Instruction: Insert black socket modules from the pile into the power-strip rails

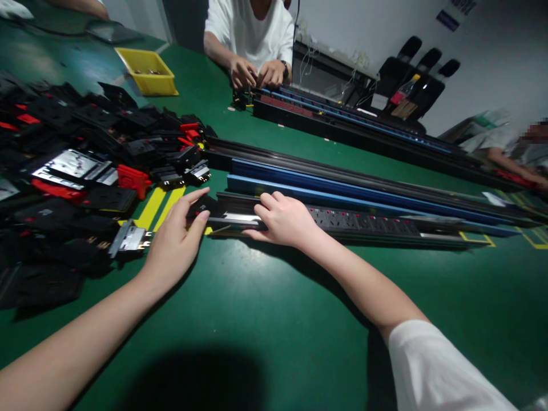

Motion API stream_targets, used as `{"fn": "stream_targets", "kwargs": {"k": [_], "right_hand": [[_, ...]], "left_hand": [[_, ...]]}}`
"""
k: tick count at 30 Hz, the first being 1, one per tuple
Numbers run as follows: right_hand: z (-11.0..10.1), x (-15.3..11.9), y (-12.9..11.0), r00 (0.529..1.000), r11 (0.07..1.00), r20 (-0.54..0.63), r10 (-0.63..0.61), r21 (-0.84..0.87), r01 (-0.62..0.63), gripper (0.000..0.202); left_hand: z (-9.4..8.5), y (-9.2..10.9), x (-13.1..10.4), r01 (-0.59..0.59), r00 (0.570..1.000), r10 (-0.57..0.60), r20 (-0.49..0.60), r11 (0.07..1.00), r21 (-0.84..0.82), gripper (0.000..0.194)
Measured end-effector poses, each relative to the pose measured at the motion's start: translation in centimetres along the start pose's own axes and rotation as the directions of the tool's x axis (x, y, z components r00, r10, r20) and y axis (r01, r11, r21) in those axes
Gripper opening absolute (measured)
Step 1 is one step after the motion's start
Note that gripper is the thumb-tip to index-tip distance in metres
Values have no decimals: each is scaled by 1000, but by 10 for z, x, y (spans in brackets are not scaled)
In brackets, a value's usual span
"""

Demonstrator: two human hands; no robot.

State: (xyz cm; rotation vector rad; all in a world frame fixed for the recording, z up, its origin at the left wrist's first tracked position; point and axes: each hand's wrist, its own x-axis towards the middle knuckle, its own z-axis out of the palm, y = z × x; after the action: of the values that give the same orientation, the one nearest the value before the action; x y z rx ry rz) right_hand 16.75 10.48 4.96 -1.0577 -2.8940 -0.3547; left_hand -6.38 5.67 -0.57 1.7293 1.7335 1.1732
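Note:
My left hand (pixel 174 242) is closed on a black socket module (pixel 202 206), held between thumb and fingers at the left end of a long black channel (pixel 238 204). My right hand (pixel 286 219) is wrapped over that channel, thumb on its near side and fingers on top. To the right of this hand a row of black sockets (pixel 363 223) with small red marks sits inside the channel. Bare channel shows between my two hands. What lies under my right palm is hidden.
Loose black modules (pixel 128 123) with red parts (pixel 132 181) pile up at left. Blue rails (pixel 299 185) and a black rail (pixel 274 157) lie behind the channel. A yellow bin (pixel 156 85) stands farther back. Across the green table (pixel 274 308), a person's hands (pixel 259 74) touch another rail assembly.

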Motion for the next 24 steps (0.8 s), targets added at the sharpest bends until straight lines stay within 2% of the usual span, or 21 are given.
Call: {"fn": "stream_targets", "kwargs": {"k": [3,6,9,12,14,18,24], "right_hand": [[1,0,0,1000,1000,0,1,-7,-1,58],[1,1,0,1000,1000,8,1,-5,-1,59],[1,0,0,1000,1000,5,0,-3,0,59],[1,0,0,1000,1000,-6,-5,-9,5,59],[1,0,0,1000,1000,-5,-5,-10,5,58],[1,1,0,1000,1000,4,-1,0,1,59],[2,1,0,1000,1000,-10,-3,-4,3,59]], "left_hand": [[3,-11,1,52,995,-62,-72,989,-139,50],[7,-24,3,55,987,-91,-129,965,-255,48],[7,-27,4,55,982,-87,-168,981,-188,43],[4,-20,5,68,981,-81,-176,994,-81,41],[3,-16,5,87,983,-103,-154,990,-112,44],[3,-13,6,111,984,-146,-106,953,-283,49],[-1,-7,6,77,988,-96,-122,985,-156,48]]}}
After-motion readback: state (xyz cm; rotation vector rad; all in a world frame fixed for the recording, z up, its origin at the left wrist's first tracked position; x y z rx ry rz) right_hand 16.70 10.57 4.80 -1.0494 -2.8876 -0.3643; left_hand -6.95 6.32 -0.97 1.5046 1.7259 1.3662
